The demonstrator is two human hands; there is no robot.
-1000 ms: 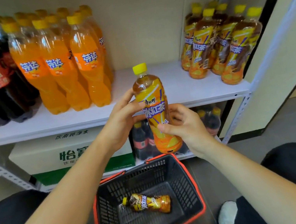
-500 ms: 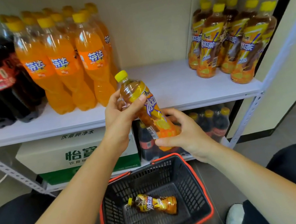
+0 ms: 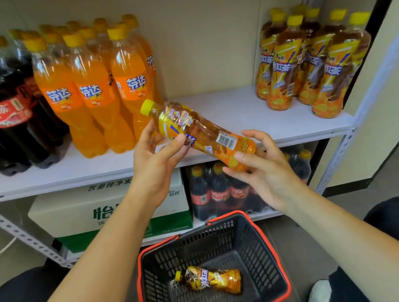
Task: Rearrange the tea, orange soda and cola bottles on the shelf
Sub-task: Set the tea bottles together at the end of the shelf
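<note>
The left hand (image 3: 158, 162) is pinching the iced tea bottle (image 3: 203, 134) below its cap and the right hand (image 3: 267, 174) is cupping its base, holding it slanted, cap up-left, before the shelf (image 3: 228, 109).

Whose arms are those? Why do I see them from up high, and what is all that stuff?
The camera sits on a person's head and looks down, so the arms are that person's own. Their left hand and right hand hold a tea bottle, tilted, in front of a white shelf. On the shelf stand cola bottles, orange soda bottles and a group of tea bottles. Below sits a black basket with a second tea bottle lying inside.
</note>
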